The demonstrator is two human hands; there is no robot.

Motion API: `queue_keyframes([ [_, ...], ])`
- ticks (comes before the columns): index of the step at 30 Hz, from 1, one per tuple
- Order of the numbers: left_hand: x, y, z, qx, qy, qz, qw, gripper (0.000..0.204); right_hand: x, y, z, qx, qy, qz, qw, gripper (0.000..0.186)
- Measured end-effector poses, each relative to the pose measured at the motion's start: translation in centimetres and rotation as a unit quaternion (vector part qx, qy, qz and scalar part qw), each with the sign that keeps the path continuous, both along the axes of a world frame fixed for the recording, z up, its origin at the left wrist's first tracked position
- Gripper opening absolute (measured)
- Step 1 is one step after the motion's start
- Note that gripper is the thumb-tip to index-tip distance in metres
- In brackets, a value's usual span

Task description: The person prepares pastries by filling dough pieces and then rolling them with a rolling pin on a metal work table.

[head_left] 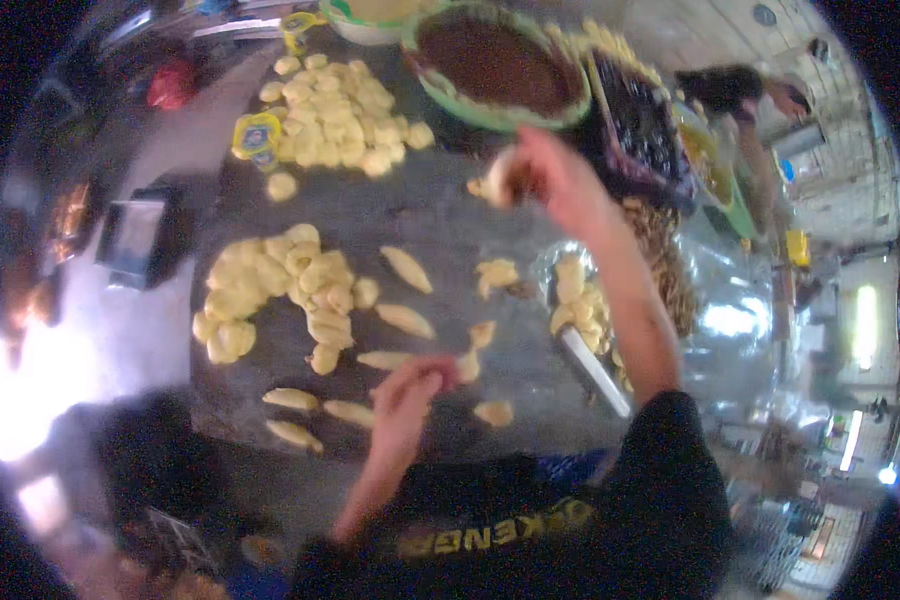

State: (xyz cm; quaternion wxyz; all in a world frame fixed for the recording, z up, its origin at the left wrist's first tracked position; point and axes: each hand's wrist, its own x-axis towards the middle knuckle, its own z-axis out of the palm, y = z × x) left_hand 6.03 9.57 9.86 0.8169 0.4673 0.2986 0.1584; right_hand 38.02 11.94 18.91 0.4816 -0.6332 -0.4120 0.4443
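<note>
My right hand reaches over the far middle of the dark worktop, blurred, its fingers curled round a pale piece of dough. My left hand is low over the near middle. Its fingertips are pinched at a small lump of dough, though blur hides the exact grip. Around the left hand lie several long, pointed dough pieces. Small irregular dough scraps lie between the two hands, and another scrap rests near the front edge.
Flattened dough rounds form one heap at the back and another at left. A green-rimmed basin of brown filling and a crate lined with dark plastic stand behind. Beneath my right forearm, a blade-like tool lies beside more dough.
</note>
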Motion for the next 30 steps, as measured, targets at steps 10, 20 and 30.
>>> queue_keyframes([
  [10, -1.2, -6.8, -3.9, -0.262, 0.1, -0.055, 0.958, 0.022, -17.5, -19.8, -11.8, -0.125, -0.027, 0.031, 0.991, 0.026],
  [20, 0.9, -13.6, -1.8, -0.113, 0.094, -0.098, 0.984, 0.027, -18.1, -32.0, -11.0, -0.141, 0.228, -0.244, 0.932, 0.017],
  [30, 1.5, -16.1, -1.4, -0.169, -0.005, -0.073, 0.983, 0.04, -7.8, -39.7, -8.5, -0.262, -0.153, -0.343, 0.889, 0.021],
])
